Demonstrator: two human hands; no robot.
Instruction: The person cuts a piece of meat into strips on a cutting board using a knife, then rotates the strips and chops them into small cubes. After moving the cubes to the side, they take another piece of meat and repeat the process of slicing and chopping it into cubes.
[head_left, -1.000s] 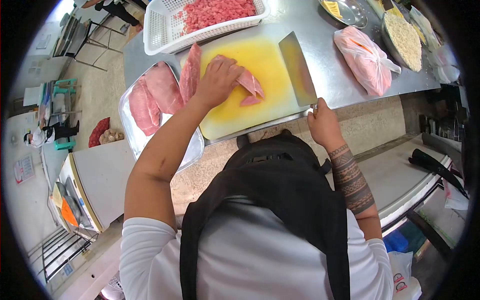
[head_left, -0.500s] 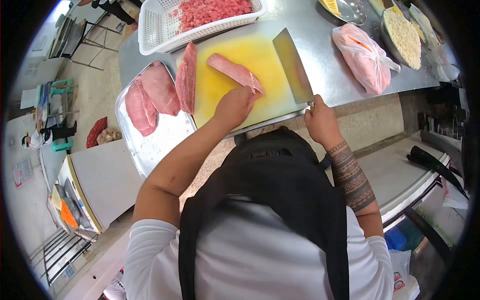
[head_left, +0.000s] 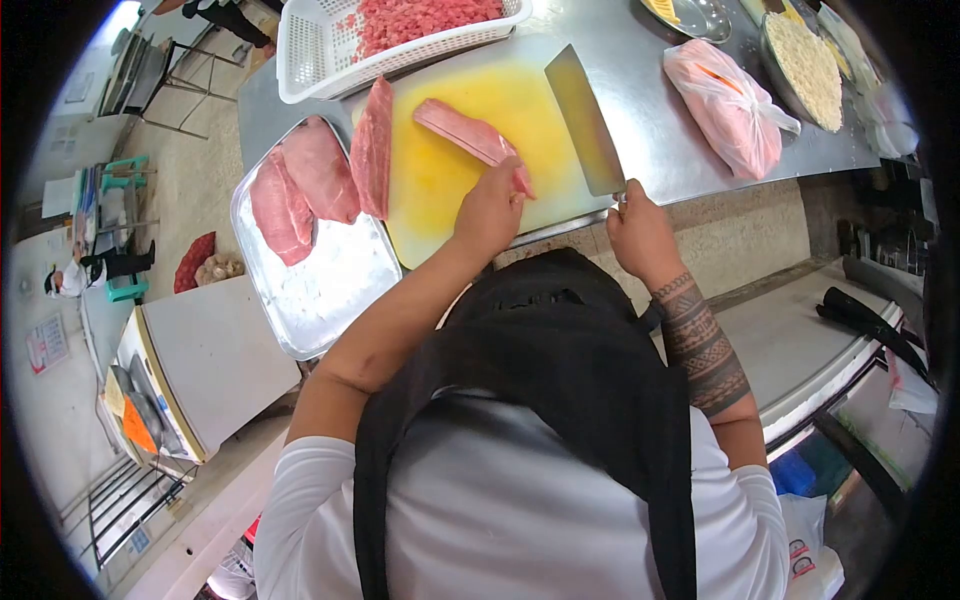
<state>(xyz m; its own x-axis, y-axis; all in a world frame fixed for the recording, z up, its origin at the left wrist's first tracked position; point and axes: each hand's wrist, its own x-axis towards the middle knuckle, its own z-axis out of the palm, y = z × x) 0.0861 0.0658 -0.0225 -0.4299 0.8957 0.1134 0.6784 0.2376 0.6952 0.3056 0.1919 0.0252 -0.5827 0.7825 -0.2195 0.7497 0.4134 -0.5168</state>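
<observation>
While the cut strip of meat (head_left: 465, 132) is laid slantwise on the yellow-stained cutting board (head_left: 425, 205), its near end is touched by the left hand (head_left: 488, 210). The fingers of that grip are drawn in close to the thumb; whether meat is pinched between them cannot be told. The cleaver (head_left: 585, 125) is held by its handle in the right hand (head_left: 645, 235), that grip clamped, with the broad blade pointed away from the body over the right side of the board.

The board is carried by a shiny metal bench (head_left: 640, 110). A long slab (head_left: 371, 150) is placed along the board's left side, and two thick pieces of meat (head_left: 300, 185) are held in a metal tray (head_left: 330, 305) farther left. Diced meat (head_left: 430, 25) is contained in a white perforated basket (head_left: 300, 60) beyond the board. To the right, a tied plastic bag (head_left: 722, 110) and a bowl of pale crumbs (head_left: 803, 70) are set out.

On the left, green stools (head_left: 125, 290) and a red net sack (head_left: 195, 262) are seen on the floor (head_left: 210, 150), with a person (head_left: 75, 275) farther off. The left forearm is angled inward from a bent elbow; the patterned right forearm is raised toward the bench edge.
</observation>
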